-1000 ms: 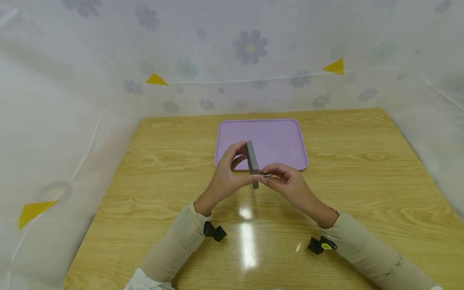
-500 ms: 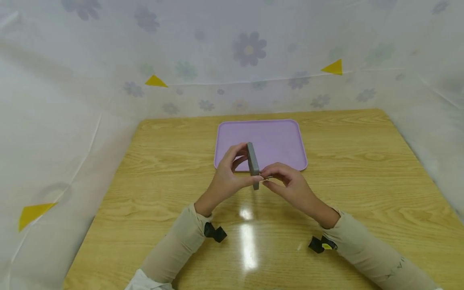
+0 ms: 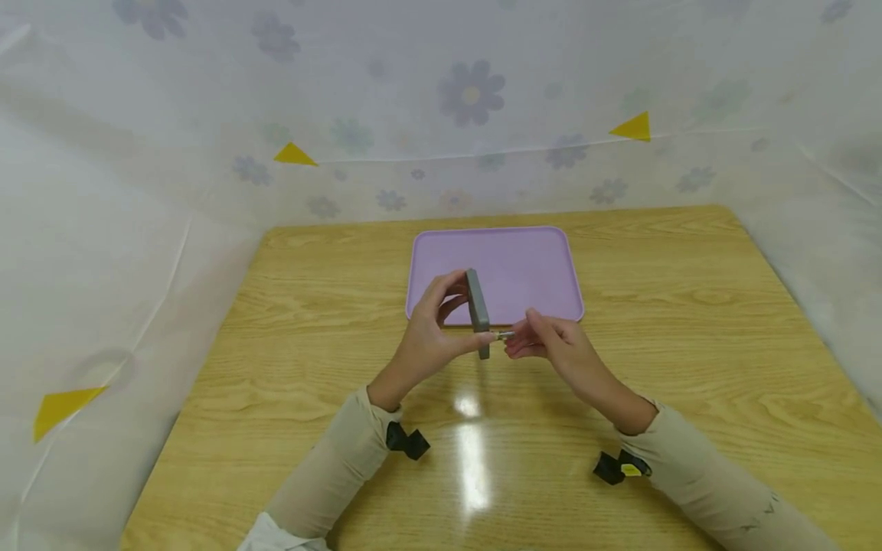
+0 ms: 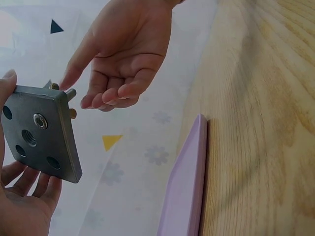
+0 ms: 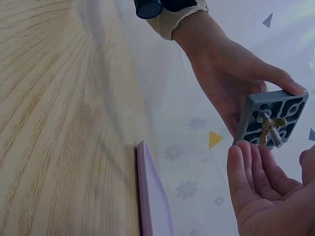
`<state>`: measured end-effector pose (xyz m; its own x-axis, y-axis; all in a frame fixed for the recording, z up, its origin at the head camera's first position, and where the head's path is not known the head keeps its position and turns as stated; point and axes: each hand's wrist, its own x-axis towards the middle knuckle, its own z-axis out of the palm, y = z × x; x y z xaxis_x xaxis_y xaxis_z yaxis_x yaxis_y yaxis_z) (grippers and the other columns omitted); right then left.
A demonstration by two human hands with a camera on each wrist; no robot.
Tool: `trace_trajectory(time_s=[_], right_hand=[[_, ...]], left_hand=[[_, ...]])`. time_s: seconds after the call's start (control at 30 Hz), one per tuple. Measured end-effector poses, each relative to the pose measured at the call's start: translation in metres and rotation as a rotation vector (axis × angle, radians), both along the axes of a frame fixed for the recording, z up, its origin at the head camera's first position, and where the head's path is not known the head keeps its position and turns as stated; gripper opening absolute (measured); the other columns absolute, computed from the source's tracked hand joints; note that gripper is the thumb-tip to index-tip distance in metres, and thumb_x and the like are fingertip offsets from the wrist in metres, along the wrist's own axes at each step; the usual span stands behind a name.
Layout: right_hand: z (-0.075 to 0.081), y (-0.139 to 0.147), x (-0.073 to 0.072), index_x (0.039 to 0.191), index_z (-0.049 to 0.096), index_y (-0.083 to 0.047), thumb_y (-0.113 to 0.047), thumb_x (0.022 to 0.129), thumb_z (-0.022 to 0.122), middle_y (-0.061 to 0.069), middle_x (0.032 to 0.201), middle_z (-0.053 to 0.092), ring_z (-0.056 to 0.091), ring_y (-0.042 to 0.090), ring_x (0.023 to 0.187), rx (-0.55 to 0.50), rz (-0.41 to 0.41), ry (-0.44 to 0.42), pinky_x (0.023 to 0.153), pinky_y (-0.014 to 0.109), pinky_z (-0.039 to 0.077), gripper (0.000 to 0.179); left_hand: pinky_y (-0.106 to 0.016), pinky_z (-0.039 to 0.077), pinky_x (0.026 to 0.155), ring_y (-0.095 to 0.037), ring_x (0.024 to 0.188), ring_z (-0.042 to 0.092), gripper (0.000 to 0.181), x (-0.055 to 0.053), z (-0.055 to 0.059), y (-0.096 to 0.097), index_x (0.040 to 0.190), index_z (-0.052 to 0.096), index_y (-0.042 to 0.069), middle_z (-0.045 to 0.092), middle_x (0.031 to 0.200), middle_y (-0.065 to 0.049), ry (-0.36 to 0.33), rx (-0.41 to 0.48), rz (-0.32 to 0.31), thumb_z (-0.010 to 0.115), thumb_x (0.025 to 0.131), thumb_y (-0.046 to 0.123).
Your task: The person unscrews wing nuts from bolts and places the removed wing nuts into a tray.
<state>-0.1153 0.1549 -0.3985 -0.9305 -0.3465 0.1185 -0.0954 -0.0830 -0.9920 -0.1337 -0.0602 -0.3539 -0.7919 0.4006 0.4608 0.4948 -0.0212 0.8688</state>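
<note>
My left hand [image 3: 429, 330] grips a grey square plate [image 3: 478, 301] by its edges and holds it upright above the table. The smooth face, in the left wrist view, has several round holes and a bolt's socket head [image 4: 40, 121] in one of them. On the ribbed face, the bolt's threaded shank [image 5: 278, 140] sticks out with a brass wing nut [image 5: 271, 129] on it. My right hand [image 3: 566, 350] is beside the shank, fingers loosely extended and thumb lifted apart. Its fingertips [image 5: 244, 145] are right by the wing nut and the plate's lower edge.
A purple tray [image 3: 537, 268] lies on the wooden table [image 3: 331, 306] behind the hands. White flowered sheeting [image 3: 386, 84] hangs round the back and sides, with yellow triangles [image 3: 631, 127] on it. Each wrist bears a black camera [image 3: 408, 441].
My right thumb and fingers have come off the wing nut and spread apart; the hand has shifted slightly right and turned. My left hand and the plate have stayed nearly still.
</note>
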Motion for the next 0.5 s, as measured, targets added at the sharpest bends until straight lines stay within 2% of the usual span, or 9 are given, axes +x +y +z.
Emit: trace_trajectory(time_s=[0.2, 0.3, 0.5], right_hand=[[0.0036, -0.0019, 0.0019, 0.098, 0.060, 0.014, -0.034, 0.101, 0.038, 0.026, 0.093, 0.063, 0.065, 0.033, 0.084, 0.023, 0.054, -0.128, 0.077, 0.041, 0.055, 0.053], [0.0055, -0.0038, 0.0023, 0.100, 0.059, 0.016, -0.034, 0.101, 0.040, 0.020, 0.092, 0.065, 0.064, 0.034, 0.086, 0.047, 0.078, -0.149, 0.078, 0.040, 0.055, 0.053], [0.0081, -0.0074, 0.0025, 0.107, 0.058, 0.014, -0.028, 0.099, 0.047, 0.024, 0.096, 0.063, 0.065, 0.033, 0.087, 0.070, 0.075, -0.170, 0.080, 0.040, 0.054, 0.044]], left_hand=[[-0.042, 0.040, 0.101, -0.030, 0.113, 0.043, 0.078, 0.0006, -0.0003, 0.0001, 0.135, 0.034, -0.011, 0.042, 0.125, -0.020, -0.003, -0.002, -0.001, 0.076, 0.069, -0.010], [-0.041, 0.040, 0.101, -0.029, 0.113, 0.043, 0.078, 0.0007, -0.0003, 0.0002, 0.135, 0.034, -0.009, 0.042, 0.125, -0.019, -0.004, -0.010, 0.000, 0.076, 0.070, -0.009], [-0.040, 0.040, 0.101, -0.027, 0.114, 0.044, 0.077, 0.0011, -0.0003, 0.0009, 0.136, 0.036, -0.005, 0.042, 0.126, -0.017, -0.021, -0.019, -0.010, 0.076, 0.071, -0.006]])
